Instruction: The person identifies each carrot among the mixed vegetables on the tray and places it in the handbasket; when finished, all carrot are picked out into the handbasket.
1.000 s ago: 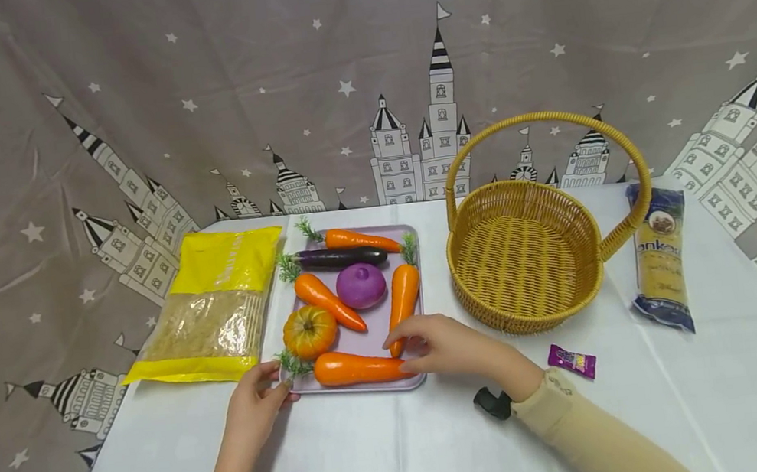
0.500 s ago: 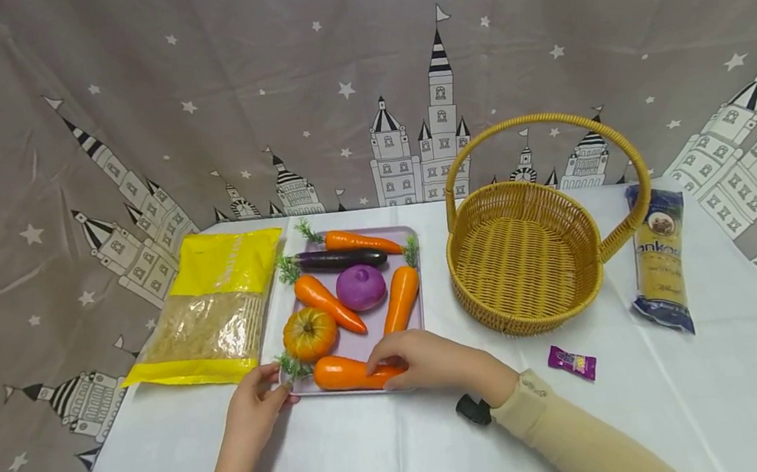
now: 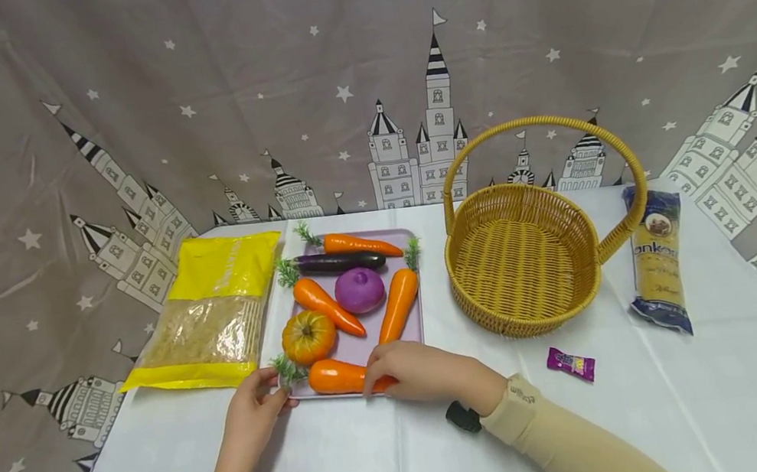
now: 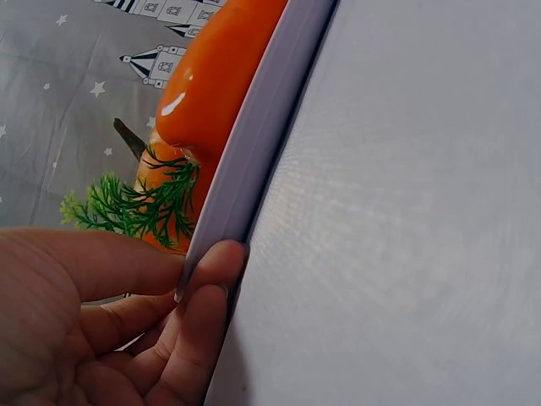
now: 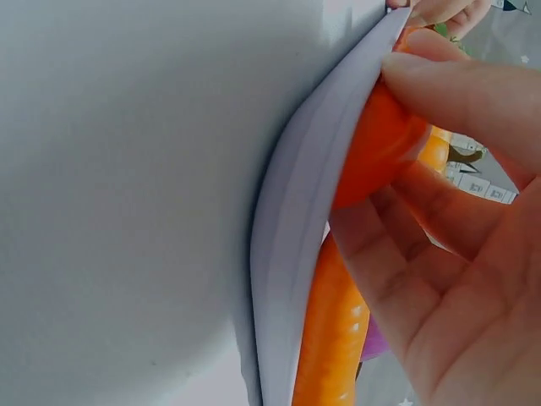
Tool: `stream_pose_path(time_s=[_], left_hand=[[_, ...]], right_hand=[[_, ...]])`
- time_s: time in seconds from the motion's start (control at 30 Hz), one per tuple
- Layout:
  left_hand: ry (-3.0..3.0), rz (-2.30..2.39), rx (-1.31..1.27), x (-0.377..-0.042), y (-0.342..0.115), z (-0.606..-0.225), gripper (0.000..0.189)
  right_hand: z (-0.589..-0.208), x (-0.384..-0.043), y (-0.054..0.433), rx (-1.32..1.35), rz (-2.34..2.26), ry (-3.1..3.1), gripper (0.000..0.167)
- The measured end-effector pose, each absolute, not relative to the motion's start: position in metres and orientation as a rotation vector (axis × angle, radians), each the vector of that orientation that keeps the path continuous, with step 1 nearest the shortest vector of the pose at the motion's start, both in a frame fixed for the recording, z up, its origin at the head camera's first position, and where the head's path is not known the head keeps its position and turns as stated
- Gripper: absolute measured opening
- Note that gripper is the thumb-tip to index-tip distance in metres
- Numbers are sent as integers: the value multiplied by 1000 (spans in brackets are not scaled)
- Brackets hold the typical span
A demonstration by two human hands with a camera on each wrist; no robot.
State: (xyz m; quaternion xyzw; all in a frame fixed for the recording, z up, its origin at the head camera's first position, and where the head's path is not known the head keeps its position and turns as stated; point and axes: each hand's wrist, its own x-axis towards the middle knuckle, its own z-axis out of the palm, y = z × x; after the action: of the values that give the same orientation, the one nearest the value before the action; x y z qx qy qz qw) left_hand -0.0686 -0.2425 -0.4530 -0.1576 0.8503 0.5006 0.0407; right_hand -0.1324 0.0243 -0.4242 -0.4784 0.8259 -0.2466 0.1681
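Note:
My left hand (image 3: 252, 415) pinches the near left corner of a lilac tray (image 3: 356, 348), thumb over the rim and fingers beneath it in the left wrist view. Beside the thumb is the green leafy top (image 4: 161, 203) of the front carrot (image 3: 334, 377). My right hand (image 3: 427, 373) grips that carrot near its narrow end, which the hand covers; the right wrist view has thumb and fingers on either side of the orange body (image 5: 376, 144). Also on the tray lie a slanting right carrot (image 3: 399, 303), a middle carrot (image 3: 327, 307), a back carrot (image 3: 362, 244), an eggplant (image 3: 340, 262), a purple onion-like vegetable (image 3: 360, 290) and a small pumpkin (image 3: 309, 337).
A wicker basket (image 3: 529, 320) with a tall handle stands right of the tray. Beyond it lies a blue-ended pasta packet (image 3: 658, 260), with a small purple wrapped candy (image 3: 570, 364) nearer. A yellow clear-fronted bag (image 3: 210, 315) lies left of the tray.
My right hand has moved left and nearer along the front carrot, from its tip, and now grips it. The carrot has shifted slightly left. My left hand stays at the tray corner.

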Motion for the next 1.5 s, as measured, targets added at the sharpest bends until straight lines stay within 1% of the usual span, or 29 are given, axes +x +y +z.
stream_pose_path(time_s=[0.4,0.7,1.0,1.2,1.5], left_hand=[[2599,1547,-461,-69,-241,-455,39],[2605,1527,-470,-71,-240,-455,38],[2607,1504,-480,-72,-240,-456,39],[2612,1487,-500,-71,-239,-456,39],[2615,1490,-477,-70,-241,-452,39]], right_hand=[[-415,-127,31,-1371,-758,2389,22],[-402,-129,51,-1301,-882,2468,24],[-380,-127,90,-1172,-1092,2588,28],[-367,-126,122,-1075,-1183,2715,27],[-359,-131,175,-803,-1209,2898,32]])
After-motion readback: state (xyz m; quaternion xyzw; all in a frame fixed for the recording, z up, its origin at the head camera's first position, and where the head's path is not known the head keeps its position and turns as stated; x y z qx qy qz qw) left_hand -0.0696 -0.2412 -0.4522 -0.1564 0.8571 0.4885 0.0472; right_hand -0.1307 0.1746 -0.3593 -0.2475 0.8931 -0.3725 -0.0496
